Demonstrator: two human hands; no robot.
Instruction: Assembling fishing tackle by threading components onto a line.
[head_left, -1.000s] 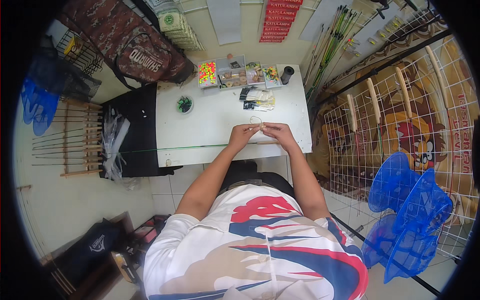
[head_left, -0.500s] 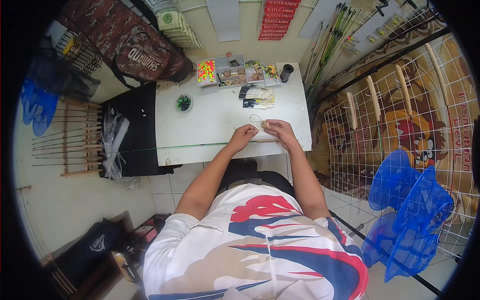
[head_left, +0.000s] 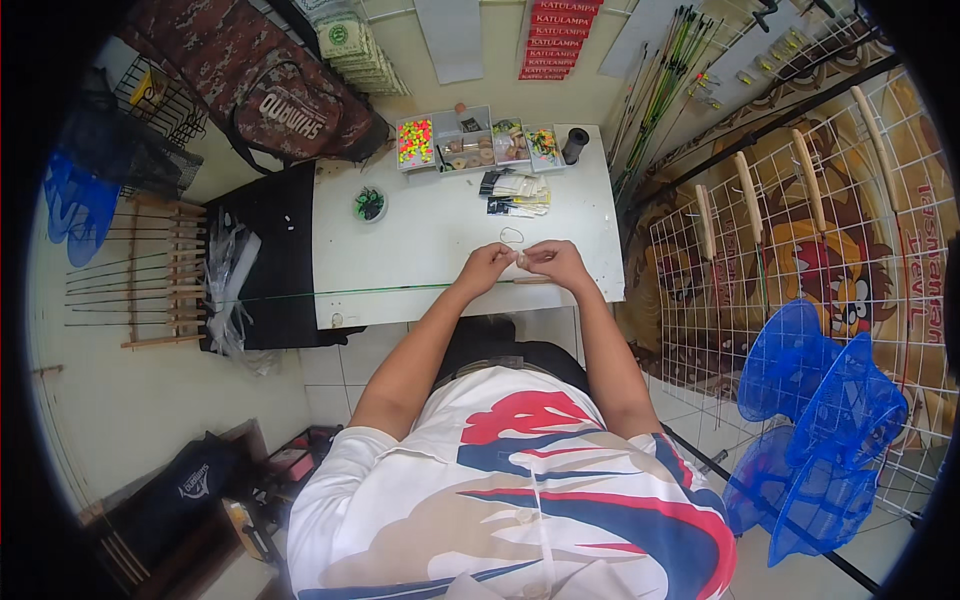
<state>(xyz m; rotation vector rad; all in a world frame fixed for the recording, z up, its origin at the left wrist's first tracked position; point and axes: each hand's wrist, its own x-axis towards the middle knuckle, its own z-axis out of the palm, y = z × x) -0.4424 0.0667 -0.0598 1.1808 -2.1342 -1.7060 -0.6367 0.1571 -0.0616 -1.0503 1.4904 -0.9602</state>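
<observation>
My left hand (head_left: 487, 267) and my right hand (head_left: 556, 263) meet over the table's front part, fingers pinched together. Between the fingertips shows a bit of a small round tan spool (head_left: 522, 259), mostly covered by my right hand's fingers. What my left fingers pinch is too small to make out. Just beyond the hands lies a thin loop of line (head_left: 512, 235) on the white table (head_left: 430, 240). Below them a thin green fishing rod (head_left: 400, 289) lies along the front edge, its wooden handle (head_left: 538, 281) under my right hand.
Farther back are packets (head_left: 515, 192), a bowl of green and black pieces (head_left: 369, 204), a divided tray (head_left: 465, 150) of bright floats and spools, and a dark cylinder (head_left: 575, 146). Rods lean at the right; blue nets (head_left: 790, 360) hang on a wire rack. A camouflage bag (head_left: 270, 100) stands back left.
My right hand has turned and moved left to meet my left hand. The spool, plainly seen in its fingers before, is now mostly hidden between both hands.
</observation>
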